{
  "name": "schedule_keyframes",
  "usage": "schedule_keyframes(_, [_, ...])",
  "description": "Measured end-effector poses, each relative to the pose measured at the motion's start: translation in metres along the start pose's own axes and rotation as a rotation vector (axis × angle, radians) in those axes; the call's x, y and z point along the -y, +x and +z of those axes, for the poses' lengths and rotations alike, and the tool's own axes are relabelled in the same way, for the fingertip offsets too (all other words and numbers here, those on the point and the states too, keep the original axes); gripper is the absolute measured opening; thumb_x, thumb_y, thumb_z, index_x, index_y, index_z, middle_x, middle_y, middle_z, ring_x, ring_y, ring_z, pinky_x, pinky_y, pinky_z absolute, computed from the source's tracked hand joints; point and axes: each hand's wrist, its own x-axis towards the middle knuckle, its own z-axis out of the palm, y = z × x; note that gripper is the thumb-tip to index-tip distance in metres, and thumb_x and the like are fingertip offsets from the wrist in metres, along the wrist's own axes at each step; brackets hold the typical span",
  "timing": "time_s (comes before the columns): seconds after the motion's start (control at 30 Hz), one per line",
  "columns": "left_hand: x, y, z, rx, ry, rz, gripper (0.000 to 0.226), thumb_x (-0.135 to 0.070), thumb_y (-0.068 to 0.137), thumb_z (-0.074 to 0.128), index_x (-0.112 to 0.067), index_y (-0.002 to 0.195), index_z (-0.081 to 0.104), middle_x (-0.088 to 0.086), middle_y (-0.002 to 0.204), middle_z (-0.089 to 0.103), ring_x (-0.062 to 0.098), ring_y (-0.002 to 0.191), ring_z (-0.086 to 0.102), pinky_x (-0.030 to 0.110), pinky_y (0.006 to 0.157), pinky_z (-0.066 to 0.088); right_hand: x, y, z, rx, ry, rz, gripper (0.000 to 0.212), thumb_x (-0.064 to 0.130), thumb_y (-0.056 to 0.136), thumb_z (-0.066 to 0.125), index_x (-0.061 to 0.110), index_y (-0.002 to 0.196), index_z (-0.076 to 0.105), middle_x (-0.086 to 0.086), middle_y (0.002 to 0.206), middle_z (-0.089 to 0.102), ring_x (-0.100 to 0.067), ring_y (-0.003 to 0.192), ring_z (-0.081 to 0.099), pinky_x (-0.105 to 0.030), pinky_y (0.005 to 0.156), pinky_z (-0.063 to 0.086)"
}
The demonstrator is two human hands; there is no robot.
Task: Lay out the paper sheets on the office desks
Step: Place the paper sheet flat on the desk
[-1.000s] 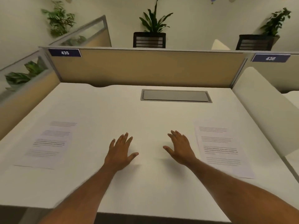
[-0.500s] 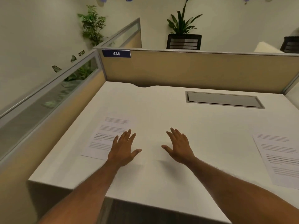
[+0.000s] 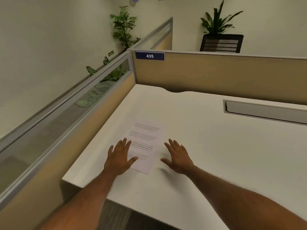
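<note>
A blue nameplate reading "435" in white marks the corner of a tan partition behind a white desk. A small green sign on the wall to the left is too blurred to read. One sheet of paper lies flat near the desk's left front corner, printed with paragraphs, one in bolder type, none of it legible. The person's left hand is palm down with fingers straight and slightly spread, over the sheet's left edge, thumb across the lower text. The right hand, equally flat and spread, is on bare desk just beside the sheet's right edge, holding nothing. A grey hatch is set into the desk at far right.
</note>
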Motion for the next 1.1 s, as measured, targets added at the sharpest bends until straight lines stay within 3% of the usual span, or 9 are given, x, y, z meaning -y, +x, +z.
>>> schedule_keyframes(0.37, [0.052,0.043,0.017,0.194,-0.073,-0.083,0.092,-0.073,0.087,0.04,-0.023,0.156,0.005,0.015,0.165,0.003,0.029,0.152,0.002,0.053,0.121,0.005,0.05,0.025,0.026,0.124,-0.003,0.089,0.078,0.061,0.096,0.039,0.021,0.157,0.011,-0.003,0.166,0.0,-0.023,0.153,-0.002,-0.045,0.123,0.004])
schedule_keyframes(0.43, [0.058,0.05,0.017,0.207,-0.126,-0.079,0.091,-0.072,0.088,0.042,-0.021,0.156,0.008,0.014,0.164,0.011,0.029,0.151,0.008,0.052,0.12,0.008,0.057,0.029,0.031,0.125,-0.011,0.105,0.079,0.062,0.095,0.039,0.021,0.157,0.012,-0.003,0.166,0.001,-0.023,0.153,-0.001,-0.045,0.123,0.006])
schedule_keyframes(0.6, [0.066,0.053,0.018,0.076,-0.309,-0.04,0.08,-0.058,0.088,0.058,-0.017,0.15,0.03,0.005,0.151,0.044,0.025,0.138,0.04,0.044,0.114,0.029,0.065,0.028,0.046,0.142,-0.047,0.136,0.08,0.059,0.092,0.048,0.019,0.155,0.018,-0.003,0.166,0.001,-0.023,0.153,0.002,-0.044,0.123,0.01])
schedule_keyframes(0.8, [0.063,0.051,0.01,-0.087,-0.449,-0.072,0.06,-0.034,0.087,0.07,-0.017,0.14,0.046,0.005,0.131,0.062,0.027,0.12,0.057,0.043,0.103,0.041,0.066,0.026,0.049,0.14,-0.024,0.16,0.082,0.056,0.09,0.052,0.02,0.155,0.017,-0.001,0.166,-0.002,-0.021,0.153,0.0,-0.044,0.123,0.009])
schedule_keyframes(0.93, [0.056,0.052,0.003,-0.14,-0.596,-0.083,0.047,-0.02,0.085,0.073,-0.016,0.129,0.056,0.001,0.104,0.066,0.02,0.091,0.062,0.03,0.077,0.048,0.068,0.024,0.047,0.136,-0.005,0.168,0.081,0.054,0.091,0.054,0.02,0.156,0.017,0.0,0.166,-0.002,-0.02,0.153,-0.001,-0.045,0.123,0.008])
schedule_keyframes(1.1, [0.058,0.054,0.003,-0.145,-0.574,-0.026,0.015,-0.02,0.094,0.062,-0.009,0.101,0.068,0.007,0.106,0.073,0.022,0.087,0.067,0.028,0.069,0.051,0.071,0.024,0.039,0.158,0.05,0.175,0.088,0.055,0.09,0.056,0.019,0.157,0.012,-0.001,0.166,-0.004,-0.019,0.153,0.0,-0.043,0.123,0.008])
